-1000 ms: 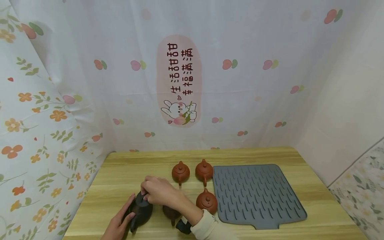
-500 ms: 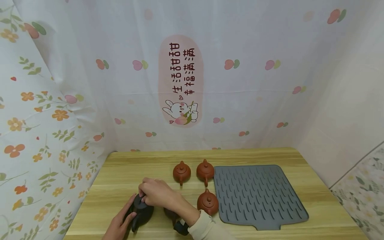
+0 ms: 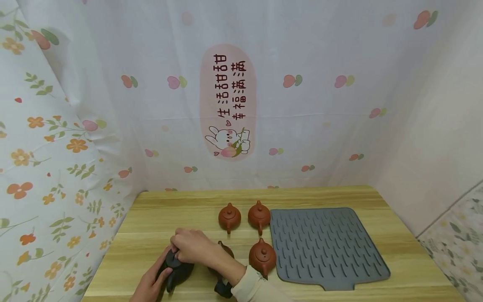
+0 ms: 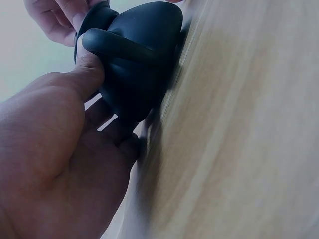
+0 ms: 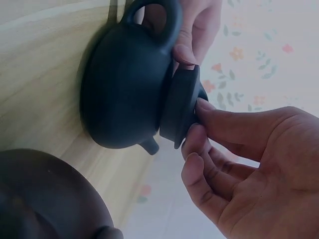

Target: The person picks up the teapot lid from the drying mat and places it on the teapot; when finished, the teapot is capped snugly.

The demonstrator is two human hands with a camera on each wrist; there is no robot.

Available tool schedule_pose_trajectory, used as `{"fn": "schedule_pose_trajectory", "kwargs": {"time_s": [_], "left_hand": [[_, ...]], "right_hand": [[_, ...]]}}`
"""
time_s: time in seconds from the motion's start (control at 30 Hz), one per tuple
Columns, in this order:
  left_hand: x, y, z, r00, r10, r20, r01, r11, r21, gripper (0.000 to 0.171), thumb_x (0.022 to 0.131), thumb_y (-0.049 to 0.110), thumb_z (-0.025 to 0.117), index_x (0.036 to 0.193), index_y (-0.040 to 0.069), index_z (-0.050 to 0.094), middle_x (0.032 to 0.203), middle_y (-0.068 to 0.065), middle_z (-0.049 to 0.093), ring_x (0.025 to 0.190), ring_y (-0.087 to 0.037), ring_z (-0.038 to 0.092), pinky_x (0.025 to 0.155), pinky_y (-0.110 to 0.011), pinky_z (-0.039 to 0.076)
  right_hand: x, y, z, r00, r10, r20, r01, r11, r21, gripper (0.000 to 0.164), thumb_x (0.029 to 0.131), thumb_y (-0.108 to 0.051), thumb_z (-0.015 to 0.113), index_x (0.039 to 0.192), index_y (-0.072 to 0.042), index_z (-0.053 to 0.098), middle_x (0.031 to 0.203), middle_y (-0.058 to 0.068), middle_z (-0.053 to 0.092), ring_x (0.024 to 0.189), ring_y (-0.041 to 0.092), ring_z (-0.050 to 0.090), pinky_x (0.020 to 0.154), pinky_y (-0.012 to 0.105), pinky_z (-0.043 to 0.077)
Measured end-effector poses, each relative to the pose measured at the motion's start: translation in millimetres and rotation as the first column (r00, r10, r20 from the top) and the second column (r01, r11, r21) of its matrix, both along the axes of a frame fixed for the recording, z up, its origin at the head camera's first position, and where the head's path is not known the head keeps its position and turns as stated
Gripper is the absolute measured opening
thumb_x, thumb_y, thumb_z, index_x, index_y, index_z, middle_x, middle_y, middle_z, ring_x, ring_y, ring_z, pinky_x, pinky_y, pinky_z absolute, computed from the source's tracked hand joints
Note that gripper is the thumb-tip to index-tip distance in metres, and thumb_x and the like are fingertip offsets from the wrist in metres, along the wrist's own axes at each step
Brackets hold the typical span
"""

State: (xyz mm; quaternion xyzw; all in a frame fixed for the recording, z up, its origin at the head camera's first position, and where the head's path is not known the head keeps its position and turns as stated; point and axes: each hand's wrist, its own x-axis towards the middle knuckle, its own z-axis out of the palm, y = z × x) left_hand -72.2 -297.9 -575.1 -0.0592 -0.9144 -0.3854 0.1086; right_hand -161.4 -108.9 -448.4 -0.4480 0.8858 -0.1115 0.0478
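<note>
A black teapot stands at the table's front left. My left hand holds its body from the left, thumb beside the handle. With thumb and fingertips, my right hand pinches the knob of the black lid. In the right wrist view the lid is at the pot's mouth, its thick side showing; whether it is fully seated I cannot tell. A dark brown teapot sits just right, partly hidden by my right forearm.
Three reddish-brown teapots stand farther right: one at back left, one at back right, one in front. A grey ridged mat lies beside them on the wooden table. A printed curtain hangs behind.
My right hand has moved slightly left and toward me with the lid, exposing more of the dark brown teapot. The left hand keeps its hold on the black teapot.
</note>
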Motion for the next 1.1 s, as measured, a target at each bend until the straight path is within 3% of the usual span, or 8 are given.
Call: {"fn": "schedule_pose_trajectory", "kwargs": {"time_s": [0.17, 0.4, 0.67, 0.93, 1.0, 1.1], "left_hand": [[0.4, 1.1, 1.1, 1.000, -0.006, 0.010, 0.006, 1.000, 0.001, 0.058, 0.109, 0.009, 0.067, 0.164, 0.003, 0.050, 0.156, -0.028, 0.059, 0.132, 0.011, 0.053, 0.098, -0.028, 0.061], [0.5, 1.0, -0.4, 0.999, 0.002, 0.040, -0.003, 1.000, 0.012, 0.058, 0.110, 0.012, 0.067, 0.164, 0.002, 0.049, 0.158, -0.024, 0.058, 0.134, 0.010, 0.052, 0.100, -0.031, 0.061], [0.9, -1.3, -1.1, 0.998, 0.007, 0.057, -0.008, 1.000, 0.016, 0.060, 0.109, 0.014, 0.067, 0.166, 0.005, 0.049, 0.158, -0.023, 0.056, 0.133, 0.012, 0.051, 0.100, -0.028, 0.060], [1.4, -0.9, 1.7, 1.000, 0.006, 0.025, -0.006, 1.000, 0.013, 0.060, 0.106, 0.008, 0.071, 0.162, 0.003, 0.053, 0.155, -0.027, 0.059, 0.132, 0.015, 0.049, 0.099, -0.020, 0.056], [1.4, -1.0, 0.9, 1.000, 0.009, 0.026, -0.010, 1.000, 0.012, 0.060, 0.105, 0.009, 0.072, 0.163, 0.005, 0.054, 0.155, -0.026, 0.059, 0.132, 0.015, 0.049, 0.099, -0.021, 0.057], [1.7, -1.8, -1.0, 0.999, 0.016, 0.038, -0.017, 1.000, 0.017, 0.061, 0.106, 0.010, 0.072, 0.164, 0.010, 0.054, 0.158, -0.009, 0.055, 0.132, 0.017, 0.047, 0.100, -0.023, 0.057]], "right_hand": [[0.8, -0.3, -1.9, 1.000, -0.004, 0.006, 0.004, 1.000, -0.001, 0.015, 0.100, -0.009, 0.078, 0.093, -0.022, 0.074, 0.094, -0.008, 0.061, 0.069, 0.002, 0.046, 0.059, 0.016, 0.038], [1.1, -3.6, -3.7, 1.000, -0.012, -0.004, 0.012, 1.000, 0.015, 0.016, 0.101, -0.010, 0.077, 0.091, -0.023, 0.073, 0.093, -0.009, 0.060, 0.069, 0.002, 0.045, 0.059, 0.017, 0.037], [5.4, -5.8, -2.9, 0.999, 0.009, -0.033, -0.008, 1.000, 0.023, 0.015, 0.101, -0.009, 0.075, 0.093, -0.022, 0.075, 0.095, -0.007, 0.063, 0.067, 0.002, 0.045, 0.059, 0.016, 0.037], [6.5, -6.3, -5.1, 0.998, 0.012, -0.056, -0.010, 0.999, 0.035, 0.015, 0.102, -0.009, 0.074, 0.095, -0.022, 0.076, 0.096, -0.007, 0.065, 0.067, 0.003, 0.046, 0.059, 0.016, 0.037], [6.2, -6.6, -5.9, 0.998, 0.009, -0.057, -0.007, 0.999, 0.041, 0.014, 0.102, -0.009, 0.075, 0.095, -0.022, 0.077, 0.097, -0.007, 0.065, 0.067, 0.003, 0.046, 0.058, 0.016, 0.037], [6.3, -6.9, -6.9, 0.998, 0.006, -0.068, -0.003, 0.998, 0.056, 0.013, 0.102, -0.011, 0.075, 0.096, -0.023, 0.078, 0.098, -0.007, 0.067, 0.067, 0.003, 0.048, 0.058, 0.017, 0.038]]}}
